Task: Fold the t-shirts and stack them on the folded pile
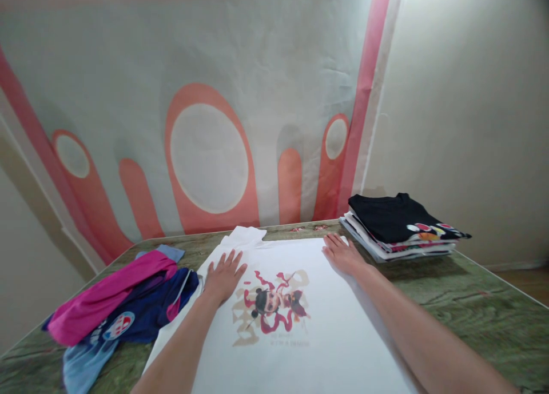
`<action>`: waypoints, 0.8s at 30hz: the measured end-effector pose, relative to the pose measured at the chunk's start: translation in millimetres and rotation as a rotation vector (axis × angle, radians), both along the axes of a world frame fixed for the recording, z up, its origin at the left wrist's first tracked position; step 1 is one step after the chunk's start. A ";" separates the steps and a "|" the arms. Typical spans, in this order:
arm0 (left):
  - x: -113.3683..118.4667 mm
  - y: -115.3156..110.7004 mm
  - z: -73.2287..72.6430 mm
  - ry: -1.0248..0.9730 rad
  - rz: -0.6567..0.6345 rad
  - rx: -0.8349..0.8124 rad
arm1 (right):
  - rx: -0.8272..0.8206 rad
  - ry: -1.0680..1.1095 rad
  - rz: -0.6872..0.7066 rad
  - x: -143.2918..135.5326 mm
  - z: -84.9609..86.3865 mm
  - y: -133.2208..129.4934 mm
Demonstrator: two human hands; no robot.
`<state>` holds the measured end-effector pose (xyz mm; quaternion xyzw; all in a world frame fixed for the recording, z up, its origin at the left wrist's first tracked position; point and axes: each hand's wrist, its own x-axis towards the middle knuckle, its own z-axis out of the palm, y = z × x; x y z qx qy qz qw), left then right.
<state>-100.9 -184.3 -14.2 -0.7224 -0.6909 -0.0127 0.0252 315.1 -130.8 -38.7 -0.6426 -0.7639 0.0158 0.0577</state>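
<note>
A white T-shirt [283, 371] with a cartoon figure print lies spread on the table in front of me. My left hand [225, 276] rests flat on its left side, fingers stretched and spread, beside the print. Toward the far right corner of the shirt, my right hand [342, 253] lies flat with fingers extended. Neither hand grips the cloth. Along the left, part of the shirt sticks out past my left hand and forearm, and a sleeve-like piece shows at the far edge.
Left of the shirt lies a loose heap of clothes [141, 308] in pink, navy and light blue. A stack of folded shirts, a black shirt [386, 217] on top, stands at the back right. The wood-patterned tabletop [484, 302] ends at a wall with a printed backdrop [274, 56].
</note>
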 end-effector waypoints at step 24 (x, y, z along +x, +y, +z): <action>-40.8 54.9 27.3 -0.285 0.214 0.296 | 0.171 0.158 -0.014 16.6 1.7 4.9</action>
